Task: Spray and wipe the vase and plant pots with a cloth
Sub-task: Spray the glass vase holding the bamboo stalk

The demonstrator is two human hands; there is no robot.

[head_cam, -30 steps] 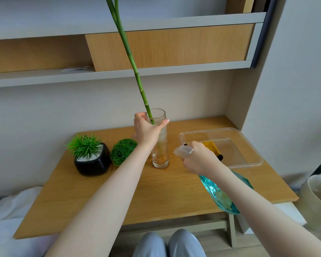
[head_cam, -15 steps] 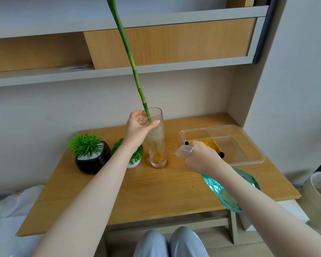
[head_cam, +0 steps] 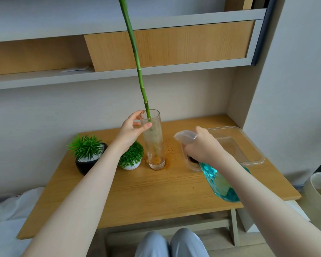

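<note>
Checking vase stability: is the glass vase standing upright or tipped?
Upright. The glass vase stands with its base flat on the table; the left hand grips its rim.

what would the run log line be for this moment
step: spraying | left hand: holds tall clear glass vase rim | right hand: grips teal spray bottle, nozzle toward vase | cloth: unseen

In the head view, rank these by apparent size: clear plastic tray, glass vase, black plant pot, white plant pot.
1. clear plastic tray
2. glass vase
3. black plant pot
4. white plant pot

Both pots are partly hidden by foliage.
</note>
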